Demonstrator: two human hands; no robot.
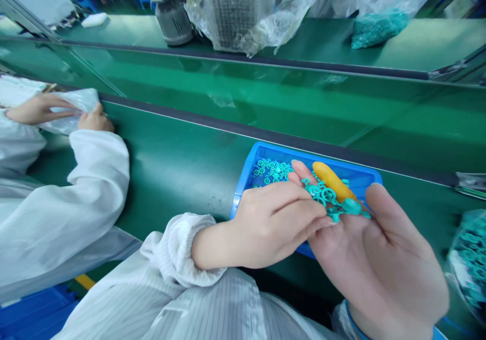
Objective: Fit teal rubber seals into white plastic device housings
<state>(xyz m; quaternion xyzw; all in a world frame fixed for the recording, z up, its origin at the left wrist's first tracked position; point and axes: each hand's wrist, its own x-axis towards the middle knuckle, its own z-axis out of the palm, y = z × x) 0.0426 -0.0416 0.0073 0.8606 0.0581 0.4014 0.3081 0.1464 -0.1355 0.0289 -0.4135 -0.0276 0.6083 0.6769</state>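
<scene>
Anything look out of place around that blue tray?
Yes: an elongated yellow object lies in the blue tray beside teal molded parts. Its colour and smooth shape match nothing else there; what it is cannot be told.

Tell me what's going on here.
A person in a white smock is working over a blue plastic tray on a green conveyor belt. Their right hand lies open, palm up, holding a cluster of teal moulded plastic parts, and the fingers of their left hand rest on those parts. More teal parts and a yellow elongated object lie in the tray. To the left, a co-worker's hands grip a clear plastic bag.
</scene>
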